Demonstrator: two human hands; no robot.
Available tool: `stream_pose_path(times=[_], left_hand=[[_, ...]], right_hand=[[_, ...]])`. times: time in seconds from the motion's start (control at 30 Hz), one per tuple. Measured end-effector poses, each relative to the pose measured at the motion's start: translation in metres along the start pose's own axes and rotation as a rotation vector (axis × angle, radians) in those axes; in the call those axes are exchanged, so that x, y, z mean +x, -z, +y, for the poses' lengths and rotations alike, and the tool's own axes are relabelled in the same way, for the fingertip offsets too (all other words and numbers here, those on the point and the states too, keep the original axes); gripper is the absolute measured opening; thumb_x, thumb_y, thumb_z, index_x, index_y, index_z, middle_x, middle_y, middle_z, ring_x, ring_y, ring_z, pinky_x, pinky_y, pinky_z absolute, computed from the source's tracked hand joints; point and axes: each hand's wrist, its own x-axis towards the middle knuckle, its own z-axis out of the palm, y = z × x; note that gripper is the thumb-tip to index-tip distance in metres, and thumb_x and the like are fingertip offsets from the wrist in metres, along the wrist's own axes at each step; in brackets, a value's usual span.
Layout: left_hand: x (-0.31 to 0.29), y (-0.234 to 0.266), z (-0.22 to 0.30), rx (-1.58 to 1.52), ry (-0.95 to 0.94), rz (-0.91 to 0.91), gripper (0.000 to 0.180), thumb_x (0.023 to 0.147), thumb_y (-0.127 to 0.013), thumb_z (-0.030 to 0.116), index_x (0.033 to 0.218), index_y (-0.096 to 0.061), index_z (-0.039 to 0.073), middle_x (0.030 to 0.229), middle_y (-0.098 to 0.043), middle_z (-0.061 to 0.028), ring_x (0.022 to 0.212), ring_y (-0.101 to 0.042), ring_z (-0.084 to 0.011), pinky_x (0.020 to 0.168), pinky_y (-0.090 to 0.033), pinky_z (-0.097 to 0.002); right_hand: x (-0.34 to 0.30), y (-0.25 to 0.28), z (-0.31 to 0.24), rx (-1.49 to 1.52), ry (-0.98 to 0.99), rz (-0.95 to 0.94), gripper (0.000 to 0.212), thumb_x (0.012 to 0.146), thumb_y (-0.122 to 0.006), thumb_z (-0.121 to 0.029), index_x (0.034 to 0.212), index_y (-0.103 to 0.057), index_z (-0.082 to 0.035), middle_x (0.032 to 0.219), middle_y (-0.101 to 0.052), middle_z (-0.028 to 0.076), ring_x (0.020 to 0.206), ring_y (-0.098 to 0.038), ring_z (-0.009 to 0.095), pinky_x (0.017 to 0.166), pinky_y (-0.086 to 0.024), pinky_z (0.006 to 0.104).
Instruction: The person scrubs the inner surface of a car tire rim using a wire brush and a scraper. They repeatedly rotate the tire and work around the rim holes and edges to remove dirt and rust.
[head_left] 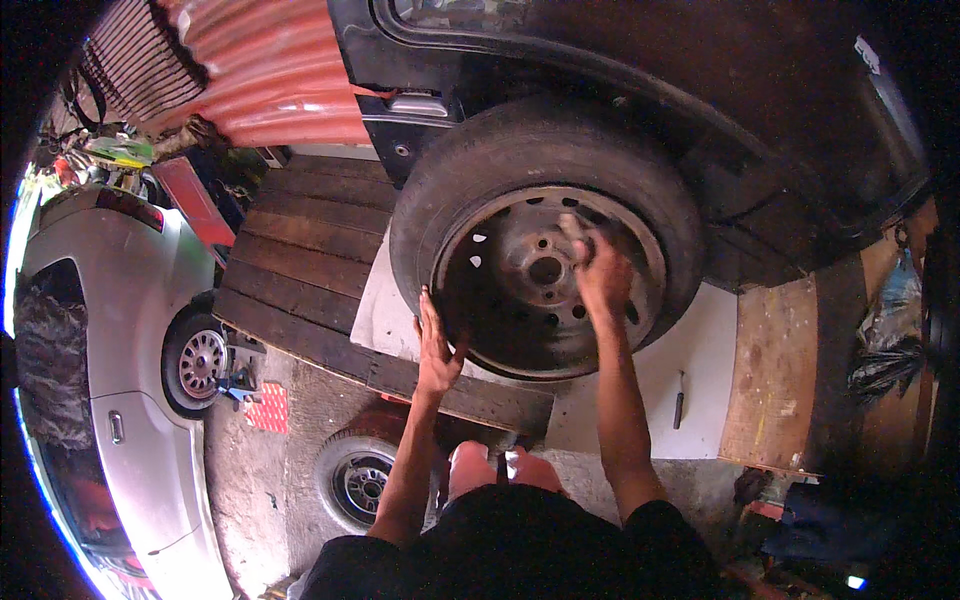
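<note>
While the left hand [436, 352] lies extended and released along the lower-left side of the wheel [500, 250], which stands upright at the side of the dark vehicle [750, 110], the right hand [603, 272] is positioned right of the hub [528, 268], its grip indeterminable.

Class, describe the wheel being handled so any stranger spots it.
Find the dark vehicle at upper right. At its lower edge sits a wheel with a grimy rim. Unlike the silver car's wheel or the floor wheel, it has the left hand at its edge, right hand over its rim.
</note>
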Motion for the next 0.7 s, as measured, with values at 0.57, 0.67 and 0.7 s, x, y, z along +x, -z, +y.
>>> stream_pose_path(times=[0.57,0.67,0.7], left_hand=[[-0.004,0.004,-0.005,-0.047,-0.022,-0.036,0.092,0.091,-0.062,0.024,0.156,-0.001,0.003,0.163,-0.005,-0.0222,0.15,-0.009,-0.0392,0.116,-0.008,-0.0608],[0.001,0.002,-0.003,-0.061,-0.055,-0.053,0.094,0.089,-0.063,0.025,0.156,0.0,0.003,0.163,-0.005,-0.0218,0.15,-0.008,-0.0388,0.116,-0.007,-0.061],[0.001,0.001,-0.004,-0.062,-0.071,-0.046,0.094,0.089,-0.064,0.024,0.156,-0.001,0.003,0.163,-0.005,-0.0216,0.15,-0.008,-0.0388,0.116,-0.007,-0.0612]], right_hand=[[-0.009,-0.005,-0.01,0.108,-0.165,0.047,0.04,0.088,-0.069,-0.031,0.121,-0.06,-0.011,0.11,-0.066,0.02,0.101,-0.064,0.04,0.085,-0.05,0.0493],[-0.008,-0.033,-0.033,-0.004,-0.095,-0.033,0.029,0.088,-0.063,-0.018,0.117,-0.059,-0.014,0.096,-0.069,0.018,0.094,-0.065,0.043,0.079,-0.051,0.0531],[-0.006,-0.047,-0.04,-0.086,0.071,-0.146,0.031,0.087,-0.064,-0.017,0.118,-0.06,-0.014,0.098,-0.068,0.017,0.096,-0.064,0.041,0.078,-0.051,0.0533]])
